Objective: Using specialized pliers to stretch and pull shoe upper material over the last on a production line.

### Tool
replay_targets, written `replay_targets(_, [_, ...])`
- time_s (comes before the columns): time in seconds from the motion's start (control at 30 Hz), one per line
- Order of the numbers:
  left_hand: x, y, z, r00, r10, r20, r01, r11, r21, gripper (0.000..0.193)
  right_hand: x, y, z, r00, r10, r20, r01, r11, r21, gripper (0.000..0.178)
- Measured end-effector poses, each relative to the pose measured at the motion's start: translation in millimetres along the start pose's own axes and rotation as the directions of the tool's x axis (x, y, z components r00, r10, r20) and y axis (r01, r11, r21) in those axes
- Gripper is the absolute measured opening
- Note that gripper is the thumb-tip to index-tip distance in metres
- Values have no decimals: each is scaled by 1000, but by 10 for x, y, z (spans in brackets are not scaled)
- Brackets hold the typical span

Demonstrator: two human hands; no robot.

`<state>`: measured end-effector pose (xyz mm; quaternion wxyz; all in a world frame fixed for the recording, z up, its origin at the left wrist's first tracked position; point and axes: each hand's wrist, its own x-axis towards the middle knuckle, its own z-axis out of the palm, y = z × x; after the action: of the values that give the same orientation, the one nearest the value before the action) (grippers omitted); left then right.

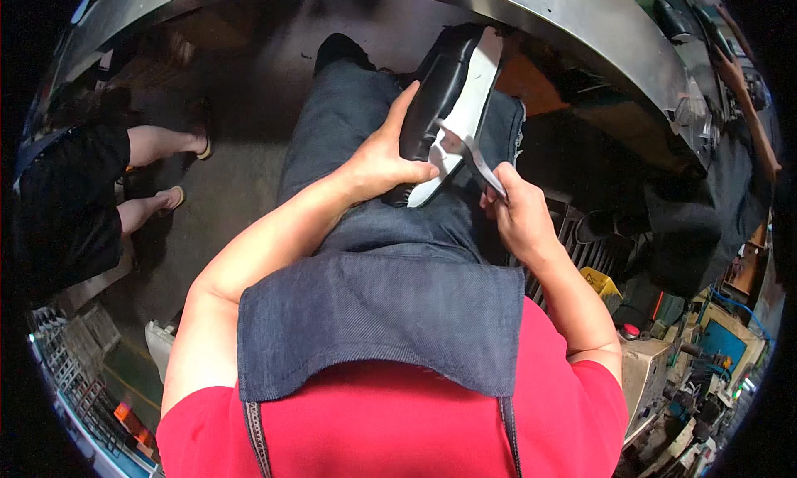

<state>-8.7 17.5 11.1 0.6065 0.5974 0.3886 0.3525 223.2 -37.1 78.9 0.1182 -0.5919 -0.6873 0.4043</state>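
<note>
A black leather shoe upper (437, 94) lies on my lap with its white underside (476, 86) turned up. My left hand (383, 157) grips its near part, thumb over the white face and fingers along the black side. In my right hand (524, 214) is a metal hand tool with a curved head (479, 164), possibly pincers or a hammer. Its head lies over the edge where black leather meets white, slightly blurred; I cannot tell if it touches.
A curved metal table edge (573, 31) runs across the far side. At the left stands another person (70, 196) in sandals; a further person's arm (751, 112) shows at the far right. Machinery and a tool-strewn bench (652, 366) lie to the right. A rack (62, 353) stands lower left.
</note>
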Motion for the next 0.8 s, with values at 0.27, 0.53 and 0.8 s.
replay_targets(0.27, [-75, 95, -1, 993, -116, -6, 115, 991, -75, 113, 67, 31, 108, 993, -83, -89, 76, 994, -73, 16])
replay_targets(0.53, [-53, 154, 14, 993, -115, -24, 113, 992, -53, 113, 0, -54, 77, 989, -98, -113, 80, 985, -156, 12])
replay_targets(0.8, [-105, 104, 29, 997, -75, 20, 77, 992, -100, 112, -118, 127, 42, 991, 125, -49, -123, 992, 30, 7])
